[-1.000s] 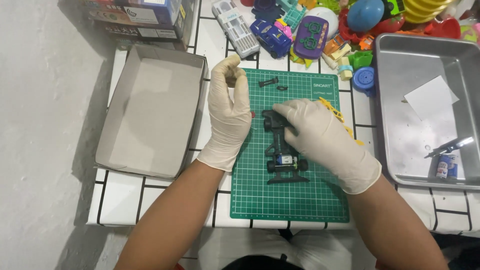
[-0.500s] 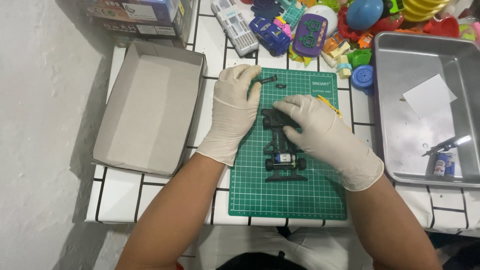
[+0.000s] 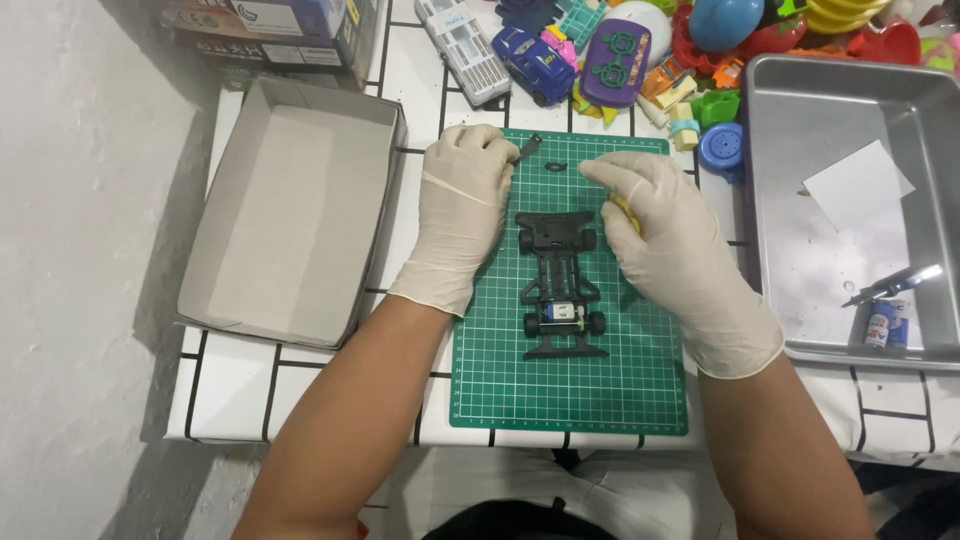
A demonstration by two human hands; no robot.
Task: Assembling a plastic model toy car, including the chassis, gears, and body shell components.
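Note:
A small black toy car chassis (image 3: 560,282) with wheels lies in the middle of a green cutting mat (image 3: 570,380). My left hand (image 3: 462,210), in a white glove, rests at the mat's upper left and pinches a small black part (image 3: 530,148) at its fingertips. My right hand (image 3: 672,240), also gloved, lies on the mat just right of the chassis, over a yellow piece (image 3: 622,208) that peeks out beneath it. Another tiny black part (image 3: 557,166) lies loose on the mat between the two hands.
An open grey cardboard box (image 3: 290,220) stands at the left. A metal tray (image 3: 850,100) at the right holds a white paper, a tool and a small bottle (image 3: 882,322). Several colourful toys, including a blue car (image 3: 532,62), crowd the back of the tiled table.
My right hand has come off the chassis and shifted right, leaving it uncovered. My left hand has moved up to the mat's top edge and pinched the small black part.

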